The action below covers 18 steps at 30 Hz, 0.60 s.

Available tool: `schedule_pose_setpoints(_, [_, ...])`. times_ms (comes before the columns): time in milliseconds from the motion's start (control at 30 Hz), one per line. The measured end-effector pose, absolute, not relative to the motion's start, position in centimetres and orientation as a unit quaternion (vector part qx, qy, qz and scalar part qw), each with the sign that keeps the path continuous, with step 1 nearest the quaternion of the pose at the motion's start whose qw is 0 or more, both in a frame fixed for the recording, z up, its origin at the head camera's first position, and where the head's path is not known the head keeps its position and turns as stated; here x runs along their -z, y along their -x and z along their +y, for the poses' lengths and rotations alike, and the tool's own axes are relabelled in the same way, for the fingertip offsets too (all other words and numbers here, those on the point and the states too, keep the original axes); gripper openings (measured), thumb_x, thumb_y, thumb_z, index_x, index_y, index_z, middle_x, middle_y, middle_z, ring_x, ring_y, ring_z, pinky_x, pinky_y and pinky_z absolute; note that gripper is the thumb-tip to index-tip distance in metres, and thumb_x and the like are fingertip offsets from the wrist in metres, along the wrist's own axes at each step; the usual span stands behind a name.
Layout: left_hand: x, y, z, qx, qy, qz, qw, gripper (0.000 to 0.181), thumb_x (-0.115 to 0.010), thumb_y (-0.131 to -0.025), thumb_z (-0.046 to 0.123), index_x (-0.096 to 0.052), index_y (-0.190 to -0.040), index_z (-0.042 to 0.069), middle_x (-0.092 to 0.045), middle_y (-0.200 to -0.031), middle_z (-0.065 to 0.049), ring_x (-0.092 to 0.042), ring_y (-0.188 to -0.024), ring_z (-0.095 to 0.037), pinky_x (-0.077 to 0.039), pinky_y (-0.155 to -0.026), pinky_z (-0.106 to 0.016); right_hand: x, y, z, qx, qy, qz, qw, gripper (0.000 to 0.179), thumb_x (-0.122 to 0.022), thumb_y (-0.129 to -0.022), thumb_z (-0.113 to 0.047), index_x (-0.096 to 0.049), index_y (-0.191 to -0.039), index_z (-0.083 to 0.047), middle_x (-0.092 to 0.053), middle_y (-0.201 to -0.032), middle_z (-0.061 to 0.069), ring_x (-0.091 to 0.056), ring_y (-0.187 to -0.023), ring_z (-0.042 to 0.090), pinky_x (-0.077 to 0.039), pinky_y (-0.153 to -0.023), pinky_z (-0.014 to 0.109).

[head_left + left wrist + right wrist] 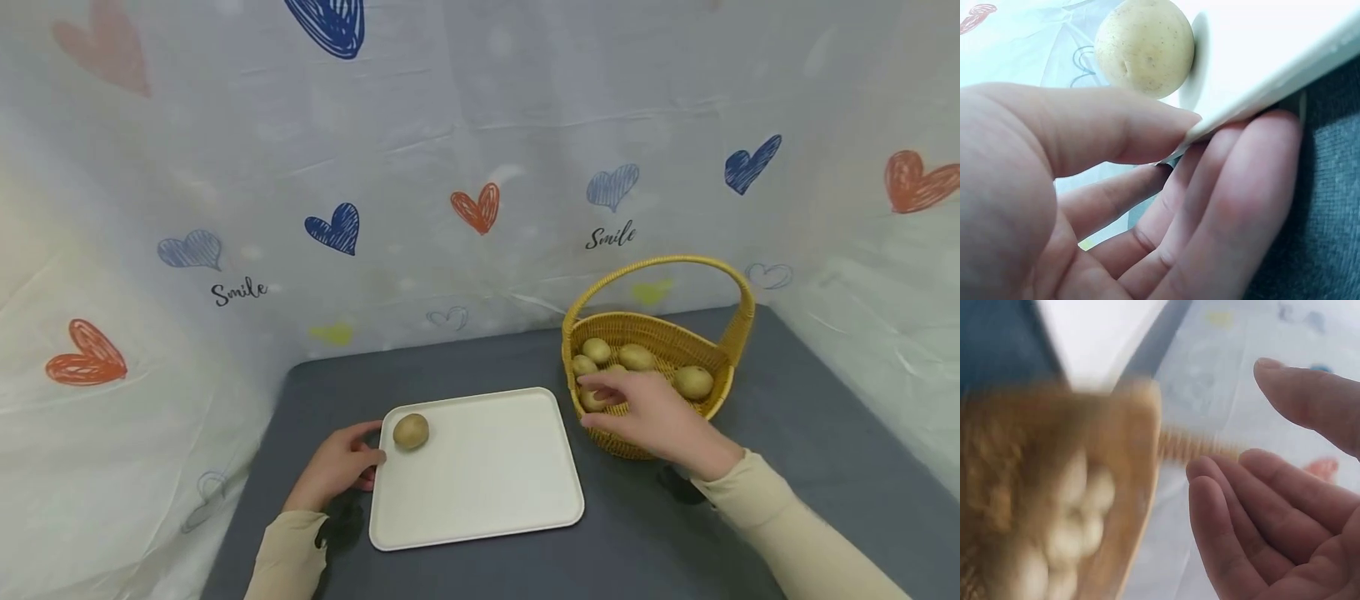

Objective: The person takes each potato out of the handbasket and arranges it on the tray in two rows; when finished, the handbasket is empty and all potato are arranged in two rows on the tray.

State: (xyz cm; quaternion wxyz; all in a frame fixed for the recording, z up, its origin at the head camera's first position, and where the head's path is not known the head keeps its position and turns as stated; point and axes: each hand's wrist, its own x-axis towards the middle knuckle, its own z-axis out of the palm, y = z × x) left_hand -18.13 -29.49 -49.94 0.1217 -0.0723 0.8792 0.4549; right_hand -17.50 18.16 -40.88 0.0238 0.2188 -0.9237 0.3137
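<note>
A white rectangular tray (487,475) lies on the dark table, with one potato (411,432) near its far left corner. At the tray's left edge my left hand (339,463) pinches the rim, thumb on top and fingers underneath; the left wrist view shows the thumb (1141,125) against the edge. My right hand (651,410) is over the near left part of a yellow wicker basket (652,325), thumb and fingers apart with nothing between them. Several potatoes (693,382) lie inside the basket, some partly hidden by this hand. In the right wrist view the basket is blurred.
The basket's tall arched handle (660,260) rises above its rim at the back right of the table (465,358). Behind and beside the table hangs a pale sheet (405,150) printed with hearts and the word Smile.
</note>
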Motion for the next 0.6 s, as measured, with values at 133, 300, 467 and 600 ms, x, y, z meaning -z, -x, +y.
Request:
schedule_pose_setpoints(133, [49.7, 18.1, -29.5, -0.451, 0.070, 0.882, 0.122, 0.066, -0.073, -0.096, 0.010, -0.053, -0.158, 0.006, -0.069, -0.089, -0.014, -0.070, -0.065, -0.022, -0.065, -0.062, -0.037, 39.6, 19.5, 21.2, -0.303, -0.196, -0.932, 0.023, 0.049, -0.086, -0.094, -0.032, -0.074, -0.137, -0.011, -0.079, -0.124, 0.010, -0.077, -0.107, 0.029, -0.065, -0.091, 0.049])
schedule_pose_setpoints(300, [49.4, 17.9, -29.8, -0.440, 0.070, 0.887, 0.121, 0.066, -0.074, -0.097, 0.011, -0.052, -0.159, 0.006, -0.069, -0.090, -0.014, -0.070, -0.065, -0.022, -0.065, -0.062, -0.038, 39.2, 23.4, 23.7, -0.289, -0.173, -0.941, -0.014, 0.054, -0.081, -0.098, -0.032, -0.068, -0.144, -0.006, -0.074, -0.138, 0.016, -0.074, -0.119, 0.036, -0.061, -0.101, 0.056])
schedule_pose_setpoints(467, [49.6, 18.0, -29.8, -0.445, 0.071, 0.884, 0.125, 0.066, -0.075, -0.097, 0.012, -0.052, -0.159, 0.005, -0.070, -0.090, -0.014, -0.071, -0.065, -0.022, -0.066, -0.061, -0.038, 39.8, 26.1, 25.2, -0.292, -0.145, -0.944, -0.053, 0.059, -0.080, -0.098, -0.028, -0.064, -0.147, 0.001, -0.071, -0.141, 0.023, -0.068, -0.127, 0.042, -0.055, -0.108, 0.061])
schedule_pose_setpoints(600, [49.7, 18.1, -29.5, -0.450, 0.071, 0.881, 0.126, 0.066, -0.076, -0.096, 0.012, -0.053, -0.158, 0.005, -0.069, -0.089, -0.014, -0.071, -0.064, -0.022, -0.066, -0.060, -0.038, 40.6, 27.4, 26.1, -0.290, -0.124, -0.945, -0.090, 0.064, -0.081, -0.097, -0.025, -0.060, -0.149, 0.006, -0.066, -0.146, 0.028, -0.065, -0.131, 0.047, -0.054, -0.109, 0.062])
